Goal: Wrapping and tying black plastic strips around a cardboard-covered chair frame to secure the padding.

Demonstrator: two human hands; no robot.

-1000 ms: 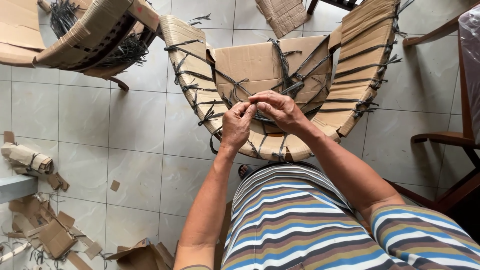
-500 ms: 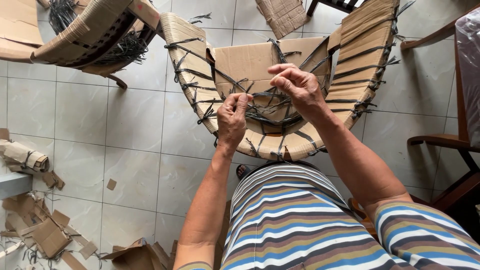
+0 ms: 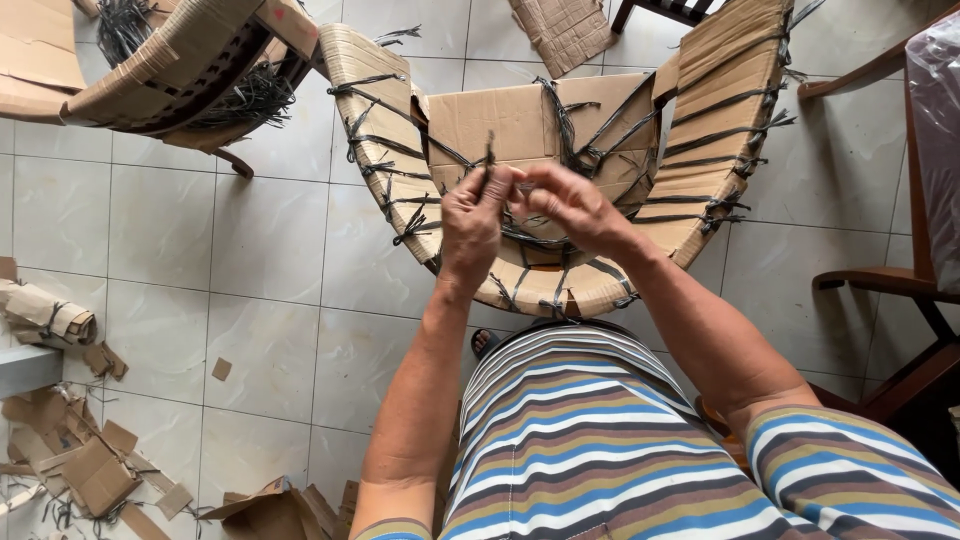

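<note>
Wrapping looks nearly done: the cardboard-wrapped chair (image 3: 560,180) is already bound by many ties; one dark strap (image 3: 489,160) is pinched between left hand (image 3: 475,225) and right hand (image 3: 565,205), both clenched.

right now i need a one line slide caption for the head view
Left hand and right hand pinch a dark strap above a cardboard-wrapped chair on a tiled floor.

Strap ends (image 3: 520,186), perhaps behind fingers (image 3: 545,195)
</note>
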